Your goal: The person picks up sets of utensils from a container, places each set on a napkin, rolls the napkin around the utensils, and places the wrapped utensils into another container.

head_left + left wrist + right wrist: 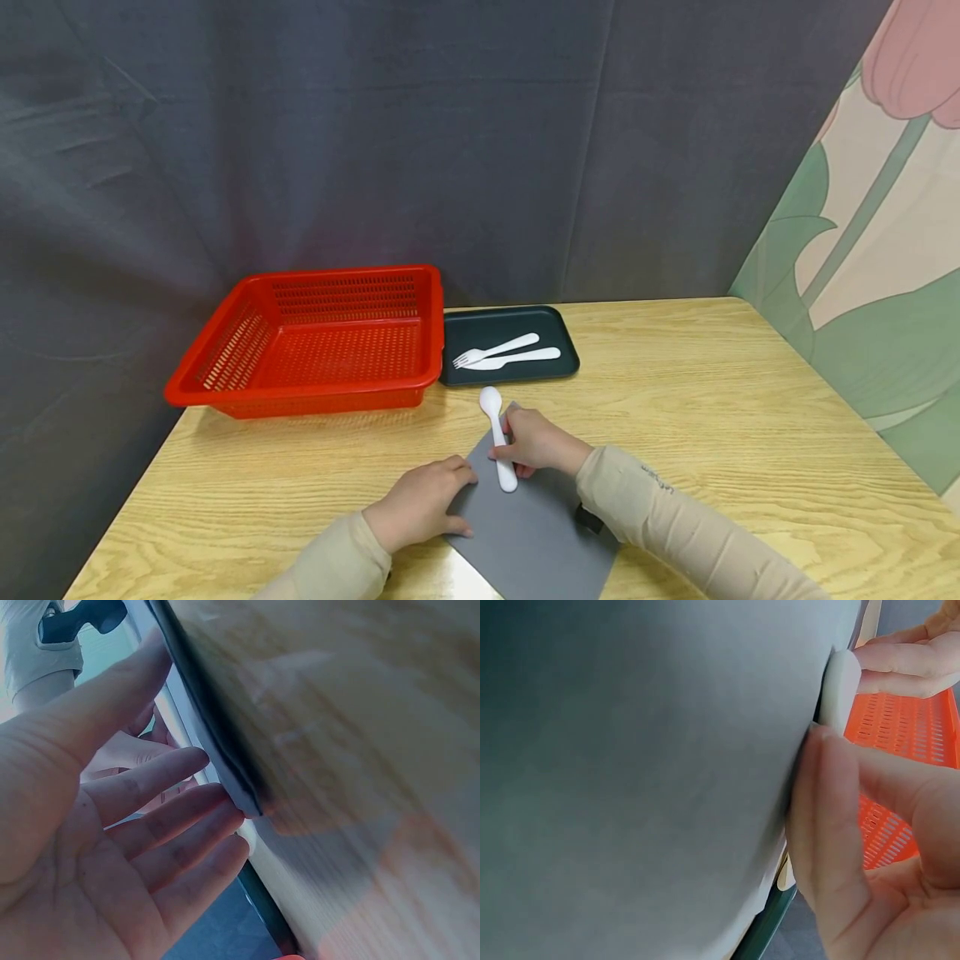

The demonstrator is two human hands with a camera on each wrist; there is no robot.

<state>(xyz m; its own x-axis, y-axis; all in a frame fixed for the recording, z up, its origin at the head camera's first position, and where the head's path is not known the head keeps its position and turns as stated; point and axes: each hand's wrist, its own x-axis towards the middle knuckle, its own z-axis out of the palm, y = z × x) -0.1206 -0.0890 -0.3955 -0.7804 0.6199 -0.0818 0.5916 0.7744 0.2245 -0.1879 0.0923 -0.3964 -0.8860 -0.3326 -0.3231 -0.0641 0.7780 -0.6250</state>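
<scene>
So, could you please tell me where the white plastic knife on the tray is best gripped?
Probably by its handle, from above and the right: the knife lies flat on the tray, handle pointing right, apart from the fork, whose tines crowd the blade end.

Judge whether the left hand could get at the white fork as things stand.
Probably yes. The white fork lies uncovered on the dark tray. The white spoon, held by the right hand, is close to the straight path from the left hand, so reaching around may help.
</scene>
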